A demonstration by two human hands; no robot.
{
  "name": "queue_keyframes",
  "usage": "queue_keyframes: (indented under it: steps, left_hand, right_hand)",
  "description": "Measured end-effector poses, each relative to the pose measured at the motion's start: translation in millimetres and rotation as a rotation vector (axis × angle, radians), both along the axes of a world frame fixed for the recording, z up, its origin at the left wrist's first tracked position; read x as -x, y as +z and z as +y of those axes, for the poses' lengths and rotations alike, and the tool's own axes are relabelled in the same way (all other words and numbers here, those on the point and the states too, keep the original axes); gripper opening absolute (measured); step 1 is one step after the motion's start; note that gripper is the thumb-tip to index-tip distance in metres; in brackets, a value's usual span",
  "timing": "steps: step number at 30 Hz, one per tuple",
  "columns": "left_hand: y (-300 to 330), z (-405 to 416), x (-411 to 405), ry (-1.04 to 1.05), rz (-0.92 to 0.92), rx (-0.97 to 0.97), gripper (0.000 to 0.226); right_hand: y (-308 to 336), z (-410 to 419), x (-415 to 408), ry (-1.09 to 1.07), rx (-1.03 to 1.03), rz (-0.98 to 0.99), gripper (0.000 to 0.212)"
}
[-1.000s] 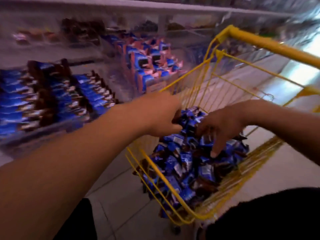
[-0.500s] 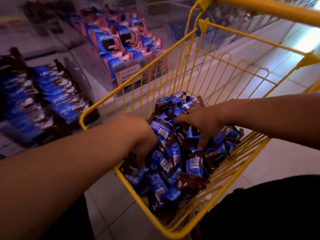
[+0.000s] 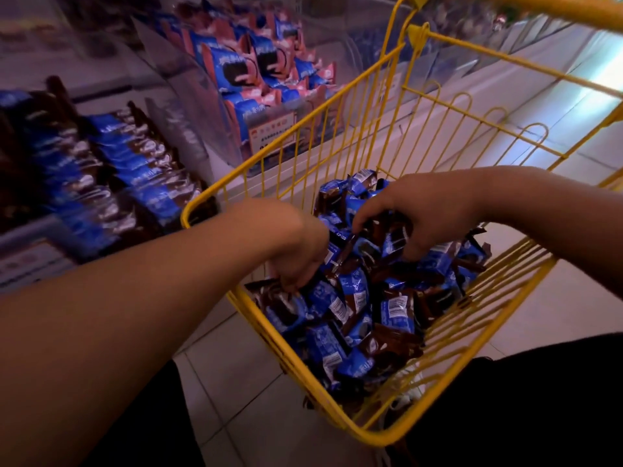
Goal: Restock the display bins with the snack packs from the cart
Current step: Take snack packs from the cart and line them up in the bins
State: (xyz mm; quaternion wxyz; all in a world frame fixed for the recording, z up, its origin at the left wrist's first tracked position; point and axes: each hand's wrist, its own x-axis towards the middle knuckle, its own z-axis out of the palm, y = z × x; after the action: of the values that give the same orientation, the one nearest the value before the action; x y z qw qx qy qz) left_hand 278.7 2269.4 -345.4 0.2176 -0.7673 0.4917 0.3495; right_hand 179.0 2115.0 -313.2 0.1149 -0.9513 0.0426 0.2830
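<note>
A yellow wire cart [image 3: 296, 345] holds a heap of blue and brown snack packs [image 3: 367, 308]. Both my hands are down inside it. My left hand [image 3: 300, 251] reaches into the near-left side of the heap, its fingers curled down among the packs and partly hidden by them. My right hand [image 3: 424, 214] lies on top of the heap's far side, fingers bent and closing round packs beneath the palm. At the left, a display bin [image 3: 101, 183] is lined with rows of the same blue and brown packs.
Behind the cart's far-left corner stands a clear-walled bin [image 3: 249, 72] of blue and pink packs with a price label [image 3: 273, 136] on its front. Pale tiled floor [image 3: 242, 382] lies under and around the cart. My dark clothing [image 3: 539, 399] fills the lower right.
The view has dropped down from the shelves onto the cart. My left hand went from the cart's rim down into the packs; my right hand shifted slightly on the heap.
</note>
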Motion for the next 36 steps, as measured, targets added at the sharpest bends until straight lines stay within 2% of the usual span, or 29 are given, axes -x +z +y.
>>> queue_keyframes:
  steps: [2, 5, 9, 11, 14, 16, 18, 22, 26, 29, 31, 34, 36]
  left_hand:
    - [22.4, 11.2, -9.3, -0.13, -0.031, 0.17, 0.02]
    - [52.9, 32.0, -31.4, -0.068, 0.063, 0.463, 0.022]
    - [73.7, 74.2, -45.9, 0.327, 0.54, 0.826, 0.019]
    - [77.5, 92.6, -46.8, 0.5, 0.692, 0.946, 0.023]
    - [80.6, 106.8, -50.0, 0.784, 0.806, 1.145, 0.029]
    - [83.8, 114.4, -55.7, 0.926, 0.777, 1.257, 0.028]
    - [85.2, 123.7, -61.6, 1.007, 0.767, 1.348, 0.025]
    - [90.3, 143.9, -72.5, 1.131, 0.836, 1.434, 0.013]
    - [91.6, 152.6, -79.3, 1.259, 0.935, 1.421, 0.004]
    - [89.4, 148.1, -78.2, 1.331, 1.068, 1.425, 0.008]
    - [88.1, 143.8, -76.1, 1.291, 1.147, 1.416, 0.014]
    - [84.3, 138.7, -75.3, 1.122, 1.054, 1.364, 0.01]
    - [84.0, 138.3, -75.6, 1.104, 0.96, 1.342, 0.004]
  right_hand:
    - [12.9, 1.6, 5.7, -0.002, -0.039, -0.012, 0.067]
    - [37.1, 0.0, 18.5, -0.075, -0.288, -0.092, 0.066]
    - [56.5, 3.7, 35.8, -0.201, -0.781, -0.24, 0.07]
    - [59.1, 14.9, 36.9, -0.233, -0.956, -0.291, 0.067]
    - [62.0, 47.3, 27.4, -0.299, -1.119, -0.367, 0.059]
    - [61.9, 71.6, 16.4, -0.395, -1.174, -0.473, 0.037]
    - [60.0, 93.2, 2.0, -0.458, -1.186, -0.589, 0.029]
    - [51.8, 116.6, -25.1, -0.394, -1.128, -0.849, 0.016]
    - [45.5, 118.2, -38.2, -0.376, -1.128, -0.968, 0.018]
    - [43.2, 121.1, -45.0, -0.361, -1.176, -0.988, 0.028]
    - [41.9, 124.3, -48.2, -0.339, -1.222, -0.949, 0.047]
    - [39.4, 124.7, -50.5, -0.392, -1.251, -0.92, 0.066]
    - [39.4, 122.3, -51.1, -0.424, -1.186, -0.906, 0.059]
